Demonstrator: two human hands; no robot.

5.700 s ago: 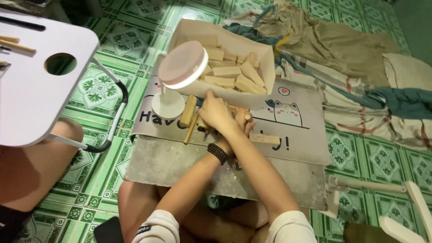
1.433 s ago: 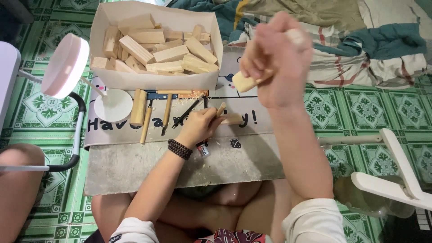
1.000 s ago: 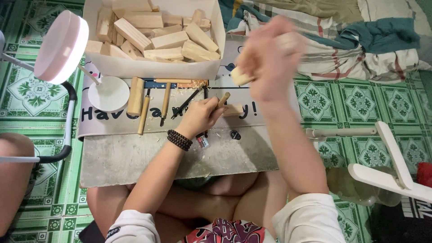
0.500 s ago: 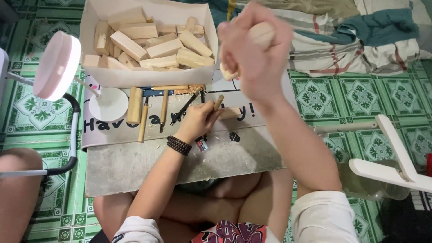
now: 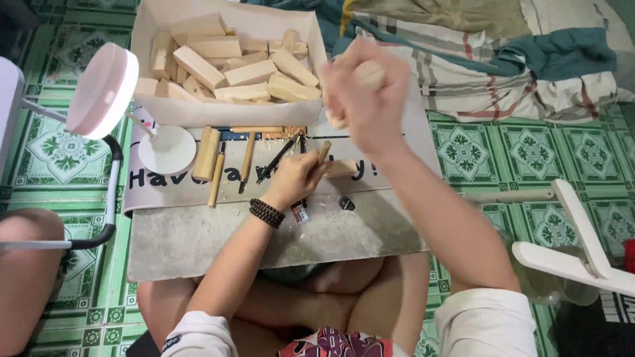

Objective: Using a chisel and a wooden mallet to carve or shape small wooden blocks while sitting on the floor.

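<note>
The right hand (image 5: 367,89), fisted round a wooden mallet (image 5: 360,74), has swung lower toward the chisel (image 5: 323,153) gripped by the left hand (image 5: 297,178).

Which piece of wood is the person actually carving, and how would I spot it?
Start at the open cardboard box of pale wood blocks. Below its right corner, the left hand grips a chisel handle against a small pale wooden block. It lies alone on the mat, outside the box.
</note>
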